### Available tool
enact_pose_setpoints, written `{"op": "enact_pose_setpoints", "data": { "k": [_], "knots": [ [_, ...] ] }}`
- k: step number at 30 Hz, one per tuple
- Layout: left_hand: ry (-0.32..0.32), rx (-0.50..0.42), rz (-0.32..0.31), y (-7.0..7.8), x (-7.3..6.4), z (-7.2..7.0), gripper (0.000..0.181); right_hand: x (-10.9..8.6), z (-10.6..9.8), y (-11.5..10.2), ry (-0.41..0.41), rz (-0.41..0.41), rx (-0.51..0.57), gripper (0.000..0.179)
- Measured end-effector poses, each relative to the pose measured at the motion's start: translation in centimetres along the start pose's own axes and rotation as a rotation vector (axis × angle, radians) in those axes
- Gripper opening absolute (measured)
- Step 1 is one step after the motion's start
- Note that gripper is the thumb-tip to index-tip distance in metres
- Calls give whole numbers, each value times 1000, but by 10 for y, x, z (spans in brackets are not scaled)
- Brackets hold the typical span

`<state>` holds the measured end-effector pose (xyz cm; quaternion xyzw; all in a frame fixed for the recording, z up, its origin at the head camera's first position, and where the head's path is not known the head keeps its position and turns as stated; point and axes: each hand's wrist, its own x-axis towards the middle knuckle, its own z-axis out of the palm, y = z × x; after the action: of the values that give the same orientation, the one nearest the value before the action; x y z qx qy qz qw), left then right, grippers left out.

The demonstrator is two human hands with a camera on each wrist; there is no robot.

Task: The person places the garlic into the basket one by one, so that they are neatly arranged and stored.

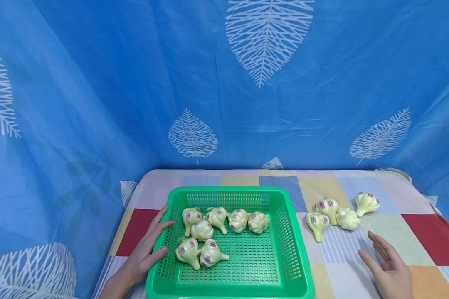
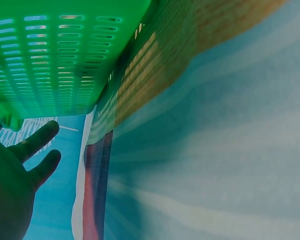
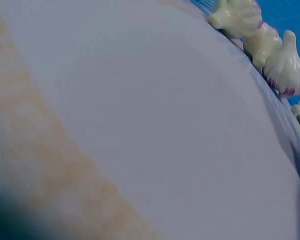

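Note:
A green plastic basket [image 1: 224,189] stands in the middle of the table, with several white, purple-streaked garlic bulbs [image 1: 210,254] lying in its left and back parts. My left hand [image 1: 142,253] is at the basket's left rim, fingers spread and extended over it; the left wrist view shows this hand [image 2: 12,185] dark beside the slotted basket wall [image 2: 50,65]. To the right of the basket lie several more garlic bulbs [image 1: 347,219] in a loose group. My right hand [image 1: 391,268] is nearer to me than these bulbs, holding nothing, its thumb apart from the fingers.
A patchwork-patterned cloth [image 1: 346,280] covers the table. Behind and to the sides hangs a blue curtain [image 1: 142,83] with white leaf prints. In the right wrist view, garlic bulbs [image 3: 286,67] lie at the upper right.

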<state>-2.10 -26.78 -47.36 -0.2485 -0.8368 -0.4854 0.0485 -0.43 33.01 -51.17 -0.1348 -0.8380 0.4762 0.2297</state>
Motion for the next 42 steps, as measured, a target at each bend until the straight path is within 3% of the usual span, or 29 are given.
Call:
{"op": "enact_pose_setpoints", "data": {
  "k": [5,11,20,29,36,42],
  "knots": [
    [0,0,6,0,0,1,57,8,-7,8,-5,126,7,65],
    [6,29,19,-1,0,1,58,31,-18,20,-92,248,-88,84],
    [10,29,6,-1,-1,1,58,73,-18,31,-125,202,-74,89],
    [6,17,-2,-1,0,0,58,109,-4,35,-132,123,-80,89],
    [6,11,29,-1,-1,0,58,130,3,36,-192,129,-78,92],
    [-1,1,34,0,0,-1,59,142,3,36,-172,186,-145,83]
  ]
}}
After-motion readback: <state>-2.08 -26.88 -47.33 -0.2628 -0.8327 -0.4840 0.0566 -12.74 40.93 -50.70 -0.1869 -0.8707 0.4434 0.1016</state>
